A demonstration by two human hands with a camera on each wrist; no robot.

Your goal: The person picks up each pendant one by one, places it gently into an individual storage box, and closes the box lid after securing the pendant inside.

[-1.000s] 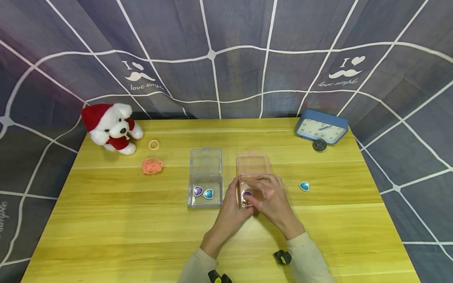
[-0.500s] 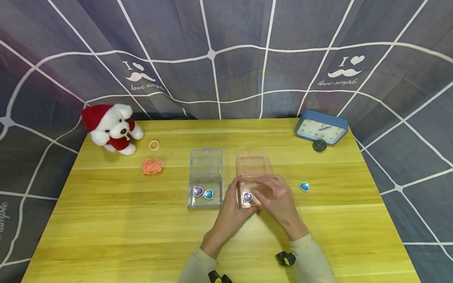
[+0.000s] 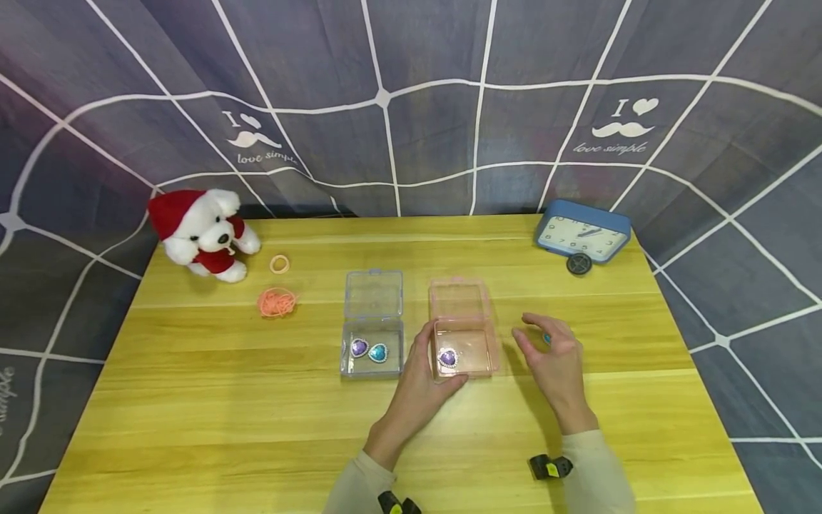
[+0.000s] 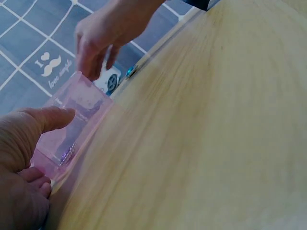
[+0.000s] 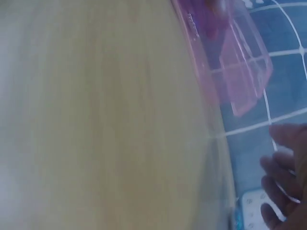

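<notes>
pink box [image 3: 464,348]: one purple gem [image 3: 447,358] in | left hand [image 3: 420,382]: grips box | right hand [image 3: 554,355]: loosely open, empty, over teal gem [image 3: 547,338] not yet boxed

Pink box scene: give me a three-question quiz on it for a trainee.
1. True or false: the pink box is open.
2. How many gems lie in the clear box?
3. Which hand holds the pink box: A left hand, B right hand?

Key: 1 true, with one purple gem inside. 2 two. 3 A; the right hand is beside the box, over the blue gem on the table.
</notes>
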